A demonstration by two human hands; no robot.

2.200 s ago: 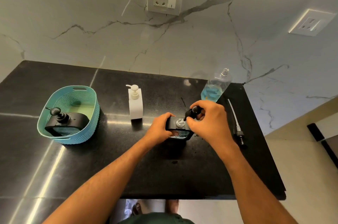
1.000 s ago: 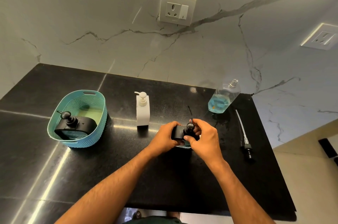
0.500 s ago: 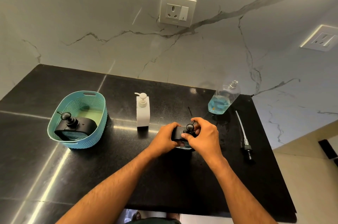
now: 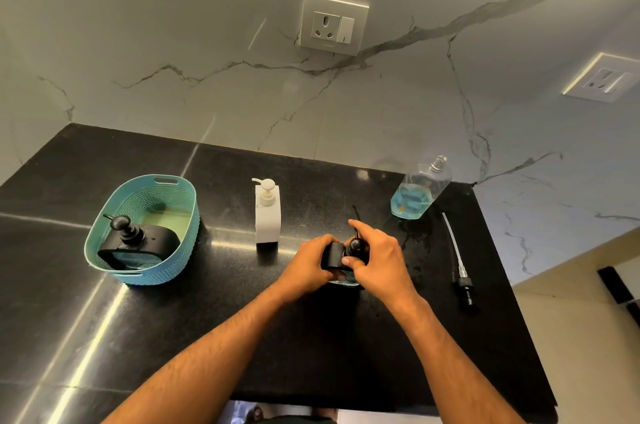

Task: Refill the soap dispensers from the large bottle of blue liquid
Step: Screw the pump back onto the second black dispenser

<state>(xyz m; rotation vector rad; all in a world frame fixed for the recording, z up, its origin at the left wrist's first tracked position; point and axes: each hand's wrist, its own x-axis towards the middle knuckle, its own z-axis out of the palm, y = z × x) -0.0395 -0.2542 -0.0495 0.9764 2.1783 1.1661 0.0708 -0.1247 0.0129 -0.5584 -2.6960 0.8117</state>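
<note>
Here the left hand [image 4: 309,264] grips the black dispenser [image 4: 333,255]; right hand [image 4: 377,259] pinches its pump head [image 4: 355,245].

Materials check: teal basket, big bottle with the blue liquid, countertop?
Teal basket: looks like moulded plastic, matte, with a woven-pattern wall and cut-out handle slots.
Large bottle: clear plastic by the look, glossy; the blue liquid shows through, and the threaded neck is uncapped.
Countertop: probably polished black stone, granite-like; faint speckle, mirror-like light streaks and a visible seam line.
</note>
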